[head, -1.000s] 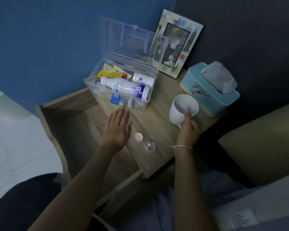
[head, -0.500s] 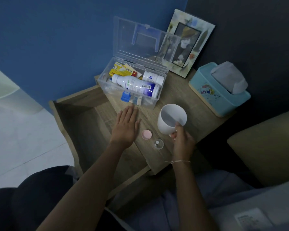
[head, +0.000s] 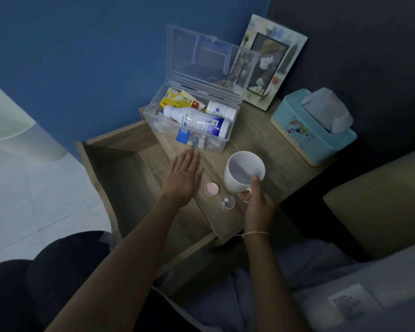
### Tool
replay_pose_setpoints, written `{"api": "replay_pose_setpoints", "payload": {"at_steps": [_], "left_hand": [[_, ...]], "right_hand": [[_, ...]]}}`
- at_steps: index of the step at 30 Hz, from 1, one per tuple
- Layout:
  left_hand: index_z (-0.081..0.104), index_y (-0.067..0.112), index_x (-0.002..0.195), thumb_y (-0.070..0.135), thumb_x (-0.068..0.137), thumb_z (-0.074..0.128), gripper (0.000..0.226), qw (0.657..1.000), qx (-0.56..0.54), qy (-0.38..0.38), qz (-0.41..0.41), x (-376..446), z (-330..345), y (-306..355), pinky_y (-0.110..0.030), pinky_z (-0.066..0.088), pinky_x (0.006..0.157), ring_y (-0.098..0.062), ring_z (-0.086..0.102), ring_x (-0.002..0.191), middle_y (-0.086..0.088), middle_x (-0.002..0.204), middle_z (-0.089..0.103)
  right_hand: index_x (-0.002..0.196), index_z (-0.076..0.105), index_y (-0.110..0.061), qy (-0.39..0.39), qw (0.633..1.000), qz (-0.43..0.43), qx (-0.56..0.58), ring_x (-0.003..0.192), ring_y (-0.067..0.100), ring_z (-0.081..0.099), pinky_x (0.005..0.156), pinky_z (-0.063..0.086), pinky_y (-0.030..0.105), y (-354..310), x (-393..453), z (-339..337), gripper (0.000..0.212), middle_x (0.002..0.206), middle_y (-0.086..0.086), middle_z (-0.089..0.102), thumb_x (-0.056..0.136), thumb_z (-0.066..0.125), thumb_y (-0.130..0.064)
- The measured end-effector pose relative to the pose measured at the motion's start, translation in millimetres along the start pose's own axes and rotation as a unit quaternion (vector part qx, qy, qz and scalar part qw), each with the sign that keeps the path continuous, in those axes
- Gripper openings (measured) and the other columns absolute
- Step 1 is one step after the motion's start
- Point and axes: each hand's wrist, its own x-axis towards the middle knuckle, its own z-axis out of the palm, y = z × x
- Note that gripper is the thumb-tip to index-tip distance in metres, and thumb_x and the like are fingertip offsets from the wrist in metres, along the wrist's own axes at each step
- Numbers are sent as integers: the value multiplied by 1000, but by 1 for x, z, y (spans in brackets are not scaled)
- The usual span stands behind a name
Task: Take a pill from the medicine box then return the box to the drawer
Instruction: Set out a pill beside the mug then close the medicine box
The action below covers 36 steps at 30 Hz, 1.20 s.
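right hand (head: 256, 202) fingers clamped on smooth white mug (head: 243, 172) — left hand (head: 182, 178) fingers together, flat on grainy wood.

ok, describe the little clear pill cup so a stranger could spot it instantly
Start at the wooden bedside table, near its front edge, between the two hands. The small clear round pill cup sits below the white ceramic mug. Unlike the opaque pink round cap beside it, it is see-through with white pills inside.

The open drawer (head: 120, 173) lies bare. Bare tabletop (head: 256, 137) separates the medicine box (head: 189, 123) and tissue box (head: 314, 130); the mug (head: 242, 171) blocks its near end.
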Motion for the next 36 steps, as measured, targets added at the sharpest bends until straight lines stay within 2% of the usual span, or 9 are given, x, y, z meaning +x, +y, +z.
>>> {"api": "replay_pose_setpoints", "payload": {"at_steps": [3, 6, 9, 12, 16, 20, 24, 30, 36], "left_hand": [[8, 14, 151, 36, 103, 20, 54, 1000, 3, -20, -7, -3, -3, 1, -37, -1, 122, -20, -3, 149, -8, 162, 2], [10, 12, 151, 33, 103, 23, 54, 1000, -1, -15, -20, -13, -3, 3, -35, 1, 122, -21, 2, 149, -8, 162, 5], [17, 14, 150, 35, 102, 28, 53, 997, -54, -18, -44, -24, -8, 2, -38, 13, 122, -20, 9, 149, -5, 161, 12], [24, 18, 149, 36, 101, 33, 52, 996, -72, 23, -39, -37, -21, 4, -38, 25, 116, -22, 22, 146, -6, 159, 24], [29, 17, 148, 35, 100, 36, 51, 994, -49, 101, -17, -40, -46, 7, -37, 32, 112, -25, 29, 143, -8, 157, 28], [30, 11, 147, 29, 99, 43, 53, 988, -27, 154, 5, -27, -75, 4, -35, 27, 114, -27, 29, 143, -12, 156, 30], [32, 8, 145, 29, 99, 44, 53, 983, -14, 185, 6, -11, -98, -1, -39, 28, 116, -28, 31, 142, -14, 154, 32], [28, 12, 147, 34, 100, 39, 54, 982, -7, 187, -4, 5, -115, -5, -40, 25, 119, -25, 22, 146, -11, 158, 25], [23, 10, 148, 37, 100, 35, 57, 986, 6, 168, -12, 22, -114, -13, -38, 15, 121, -26, 15, 148, -11, 159, 19]], "right_hand": [[76, 67, -19, 2, 1000, 1, 7, 70, 6, 67, 60, 44, 22, -3, -2, -1, 31, 73, -3, 70, 85, 61, -48], [90, 65, -15, 10, 1000, 3, 15, 81, 11, 65, 62, 45, 23, -10, -3, -3, 28, 90, 2, 70, 82, 68, -42], [95, 60, -16, 29, 999, -19, 14, 85, 9, 63, 63, 46, 21, -19, -4, -5, 28, 100, 5, 67, 78, 74, -34], [108, 58, -18, 39, 995, -87, -9, 99, 16, 64, 67, 51, 21, -28, -12, -6, 37, 116, 4, 63, 78, 74, -32], [117, 56, -25, 26, 971, -220, -89, 108, 14, 55, 73, 51, 25, -51, -23, 5, 41, 126, -1, 55, 81, 67, -42], [120, 58, -23, -3, 947, -303, -103, 114, 6, 47, 77, 34, 5, -85, -19, 24, 41, 127, -2, 54, 82, 67, -37], [118, 59, -19, -31, 928, -355, -109, 112, 5, 48, 81, 29, -7, -112, -7, 40, 37, 123, 0, 58, 83, 69, -28], [123, 57, -15, -57, 913, -379, -138, 120, 14, 51, 94, 38, 22, -129, 13, 58, 43, 129, 4, 58, 83, 69, -27], [132, 50, -14, -90, 909, -370, -172, 128, 19, 45, 103, 37, 30, -132, 41, 75, 53, 138, 7, 52, 83, 68, -26]]}}
